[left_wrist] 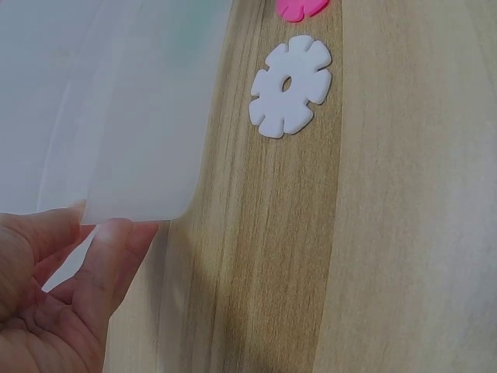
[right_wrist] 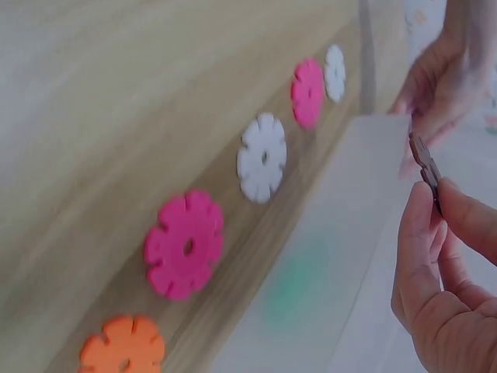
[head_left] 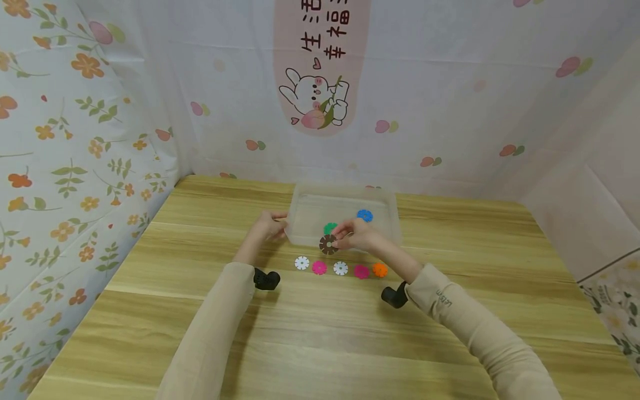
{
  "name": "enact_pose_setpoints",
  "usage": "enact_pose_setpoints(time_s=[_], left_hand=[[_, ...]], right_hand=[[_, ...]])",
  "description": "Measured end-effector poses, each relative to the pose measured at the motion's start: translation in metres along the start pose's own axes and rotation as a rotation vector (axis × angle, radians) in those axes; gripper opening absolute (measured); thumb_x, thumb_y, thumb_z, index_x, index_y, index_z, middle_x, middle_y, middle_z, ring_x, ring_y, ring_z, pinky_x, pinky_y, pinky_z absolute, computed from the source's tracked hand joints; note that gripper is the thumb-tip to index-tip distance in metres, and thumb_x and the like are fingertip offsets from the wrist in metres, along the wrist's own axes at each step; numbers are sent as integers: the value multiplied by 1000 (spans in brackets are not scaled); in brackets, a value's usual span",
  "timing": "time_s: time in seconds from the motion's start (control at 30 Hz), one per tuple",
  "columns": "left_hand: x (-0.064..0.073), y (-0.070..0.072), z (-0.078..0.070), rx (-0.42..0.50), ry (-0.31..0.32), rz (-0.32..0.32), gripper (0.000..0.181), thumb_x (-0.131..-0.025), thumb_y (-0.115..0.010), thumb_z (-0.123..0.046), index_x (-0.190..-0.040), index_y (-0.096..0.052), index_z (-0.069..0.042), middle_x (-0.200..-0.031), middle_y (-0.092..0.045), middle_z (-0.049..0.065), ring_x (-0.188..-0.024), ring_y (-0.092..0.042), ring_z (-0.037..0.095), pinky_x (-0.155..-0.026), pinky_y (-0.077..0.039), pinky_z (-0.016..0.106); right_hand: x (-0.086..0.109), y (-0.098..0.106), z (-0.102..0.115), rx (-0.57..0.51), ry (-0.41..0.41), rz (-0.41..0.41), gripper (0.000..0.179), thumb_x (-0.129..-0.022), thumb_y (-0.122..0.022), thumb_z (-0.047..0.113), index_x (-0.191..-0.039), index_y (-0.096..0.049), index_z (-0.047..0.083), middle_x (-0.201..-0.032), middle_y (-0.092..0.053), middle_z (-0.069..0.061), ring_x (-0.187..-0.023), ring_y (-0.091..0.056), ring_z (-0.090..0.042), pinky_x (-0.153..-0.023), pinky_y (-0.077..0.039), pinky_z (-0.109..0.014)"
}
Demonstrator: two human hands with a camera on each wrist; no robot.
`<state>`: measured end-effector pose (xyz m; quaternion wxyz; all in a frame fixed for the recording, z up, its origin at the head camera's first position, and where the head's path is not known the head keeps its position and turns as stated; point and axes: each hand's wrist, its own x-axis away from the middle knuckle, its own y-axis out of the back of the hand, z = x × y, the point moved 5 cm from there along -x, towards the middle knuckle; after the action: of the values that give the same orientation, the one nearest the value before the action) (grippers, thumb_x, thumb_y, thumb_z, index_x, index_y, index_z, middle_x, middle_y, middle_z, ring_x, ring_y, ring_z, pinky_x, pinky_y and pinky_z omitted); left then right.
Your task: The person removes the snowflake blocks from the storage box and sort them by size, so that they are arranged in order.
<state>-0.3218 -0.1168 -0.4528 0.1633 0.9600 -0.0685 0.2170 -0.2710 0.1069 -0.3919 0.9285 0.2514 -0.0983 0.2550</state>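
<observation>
My right hand (head_left: 361,235) pinches a brown notched flower-shaped disc (head_left: 324,250) between thumb and fingertips, above the front wall of a translucent plastic box (head_left: 398,222). In the right wrist view, that brown disc (right_wrist: 425,165) appears nearly edge-on. At the box's left side, my left hand (head_left: 269,226) holds its corner, thumb against the outside as the left wrist view shows. Inside the box are a green disc (head_left: 328,226) and a blue disc (head_left: 361,214); the front wall blurs the green one in the right wrist view.
Before the box lies a row of notched discs on the wooden table (head_left: 320,339): white (head_left: 297,263), pink (head_left: 316,269), another white (head_left: 337,269), another pink (head_left: 361,271) and orange (head_left: 376,270). Patterned cloth (head_left: 220,83) hangs behind the table.
</observation>
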Motion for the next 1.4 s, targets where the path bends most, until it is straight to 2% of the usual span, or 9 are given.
enact_pose_setpoints(time_s=[0.2, 0.3, 0.43, 0.7, 0.83, 1.03, 1.13, 1.23, 1.4], left_hand=[[-81, 8, 54, 51, -44, 24, 36, -88, -59, -11, -124, -59, -15, -91, -67, 16, -64, -65, 18, -58, -57, 30], [-96, 9, 64, 61, -61, 30, 36, -88, -60, -12, -123, -59, -17, -92, -67, 17, -66, -66, 19, -60, -57, 30], [-107, 11, 71, 104, -100, 40, 32, -85, -62, -11, -115, -65, -19, -80, -67, 15, -59, -65, 20, -52, -56, 29], [-69, 8, 46, 53, -50, 26, 39, -84, -66, -13, -122, -60, -21, -96, -67, 16, -67, -65, 18, -62, -57, 30], [-81, 8, 52, 47, -60, 36, 38, -87, -62, -13, -125, -58, -17, -98, -67, 18, -68, -66, 18, -61, -57, 29], [-172, 13, 111, 88, -54, 31, 39, -80, -71, -21, -117, -62, -28, -91, -69, 13, -65, -67, 19, -55, -57, 33], [-198, 14, 129, 113, -60, 38, 38, -73, -77, -26, -109, -65, -34, -88, -69, 9, -65, -67, 18, -54, -57, 32], [-193, 14, 125, 102, -50, 24, 38, -77, -74, -24, -113, -64, -32, -89, -69, 10, -65, -67, 19, -55, -57, 33], [-122, 9, 79, 66, -18, 8, 39, -85, -64, -15, -122, -59, -23, -92, -68, 12, -68, -67, 19, -61, -58, 32]], right_hand=[[0, -19, 4, 21, 13, 61, 26, -80, -65, 0, -105, -58, -5, -88, -53, -6, -70, -55, -13, -74, -56, -30], [1, -32, 4, 12, 5, 106, 25, -81, -65, -1, -104, -58, -5, -86, -54, -5, -72, -56, -12, -73, -55, -28], [2, -49, 3, 16, 9, 143, 22, -79, -66, -2, -101, -60, -5, -85, -57, -5, -71, -57, -11, -68, -54, -24], [2, -75, -2, 97, 77, 133, 18, -76, -68, -3, -94, -65, -5, -80, -62, -8, -67, -55, -7, -61, -51, -17], [2, -86, -2, 156, 114, 132, 17, -75, -70, -3, -91, -66, -5, -78, -63, -9, -64, -54, -6, -60, -50, -16], [5, -94, 1, 235, 179, 98, 13, -74, -69, -6, -87, -65, -5, -76, -62, -10, -66, -54, -6, -61, -49, -14], [5, -95, 2, 273, 222, 70, 13, -74, -68, -8, -85, -65, -5, -76, -62, -11, -68, -54, -7, -60, -48, -13], [5, -95, 2, 284, 241, 57, 13, -73, -66, -10, -85, -64, -5, -75, -62, -12, -69, -53, -8, -60, -47, -12], [5, -93, -1, 267, 229, 49, 12, -74, -66, -8, -86, -65, -5, -77, -62, -11, -69, -52, -8, -60, -46, -12]])
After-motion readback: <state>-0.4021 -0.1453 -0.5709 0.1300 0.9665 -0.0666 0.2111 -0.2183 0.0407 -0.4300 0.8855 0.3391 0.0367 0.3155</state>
